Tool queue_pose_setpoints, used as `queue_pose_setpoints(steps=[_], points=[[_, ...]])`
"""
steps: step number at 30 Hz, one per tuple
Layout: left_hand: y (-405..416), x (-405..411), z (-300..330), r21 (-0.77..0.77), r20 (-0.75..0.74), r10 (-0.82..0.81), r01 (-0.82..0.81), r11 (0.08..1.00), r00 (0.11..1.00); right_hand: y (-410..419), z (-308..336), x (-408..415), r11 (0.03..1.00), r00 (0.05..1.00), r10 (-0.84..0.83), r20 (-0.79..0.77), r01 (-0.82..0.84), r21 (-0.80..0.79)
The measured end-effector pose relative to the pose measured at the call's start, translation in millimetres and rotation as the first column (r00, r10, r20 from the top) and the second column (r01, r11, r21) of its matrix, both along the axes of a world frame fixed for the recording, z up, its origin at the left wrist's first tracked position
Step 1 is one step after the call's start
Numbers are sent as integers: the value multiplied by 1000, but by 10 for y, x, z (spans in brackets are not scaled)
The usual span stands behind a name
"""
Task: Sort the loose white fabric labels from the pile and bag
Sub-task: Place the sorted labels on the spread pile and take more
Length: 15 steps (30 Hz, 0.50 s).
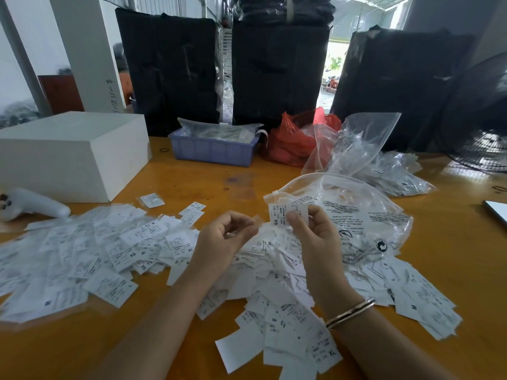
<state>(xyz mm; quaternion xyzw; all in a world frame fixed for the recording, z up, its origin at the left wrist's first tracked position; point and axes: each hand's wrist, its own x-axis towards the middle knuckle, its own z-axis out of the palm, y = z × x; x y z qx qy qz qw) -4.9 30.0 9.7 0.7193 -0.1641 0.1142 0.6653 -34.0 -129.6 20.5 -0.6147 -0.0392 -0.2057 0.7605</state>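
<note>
The setting is a garment-trade packing area inside a warehouse or factory shed. Evidence: tall bales wrapped in black plastic film (170, 69) stand in a row behind the glossy orange-brown wooden worktable (452, 270), with corrugated metal roofing (365, 4) visible overhead and an open doorway to daylight beyond. The worktable carries bulk stock: a spread pile of white printed fabric size labels (109, 253) marked XS, S, L, XL, clear printed polybags (365, 215), a blue slotted plastic bin (214, 150) holding bagged items, a red plastic bag (290, 144) and a plain white rectangular box (68, 152). A black wire-guard industrial fan (482, 149) stands at the right edge.
</note>
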Motion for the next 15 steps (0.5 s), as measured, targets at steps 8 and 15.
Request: queue_pose_setpoints(steps=[8,15], points=[[-6,6,-5,-7,1,0,0,1000,1000,37,-22,-1,999,998,38,-42,-37,29],[7,27,-26,-7,4,-3,3,1000,1000,28,-63,7,984,998,50,-49,-58,-169]])
